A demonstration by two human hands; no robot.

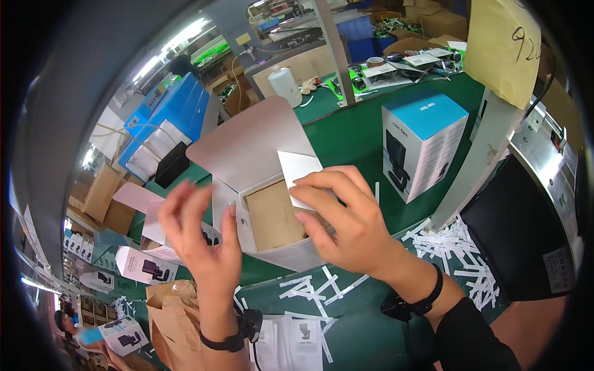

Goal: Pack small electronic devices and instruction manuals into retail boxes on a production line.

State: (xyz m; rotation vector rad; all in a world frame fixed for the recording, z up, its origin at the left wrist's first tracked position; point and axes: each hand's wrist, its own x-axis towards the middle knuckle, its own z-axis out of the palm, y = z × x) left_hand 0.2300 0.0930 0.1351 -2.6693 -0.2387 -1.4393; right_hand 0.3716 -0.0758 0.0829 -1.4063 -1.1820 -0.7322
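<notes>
An opened white carton [284, 256] stands in front of me, its large lid [253, 145] raised at the back. Inside lies a brown cardboard insert [272, 216]. My right hand [349, 219] is at the carton's right side, with curled fingers and thumb at the edge of a white side flap [297, 173]. That flap stands up and leans over the opening. My left hand [207, 241] hovers by the carton's left side, fingers spread and slightly blurred, holding nothing. Both wrists carry black straps with small black devices.
A closed blue-topped carton [424, 145] stands at the back right. Paper strips [458, 256] litter the green table. Printed leaflets [288, 343] and brown paper [173, 315] lie near me. More cartons [145, 266] stand left, where another person [68, 321] handles one. A metal post [479, 167] rises at right.
</notes>
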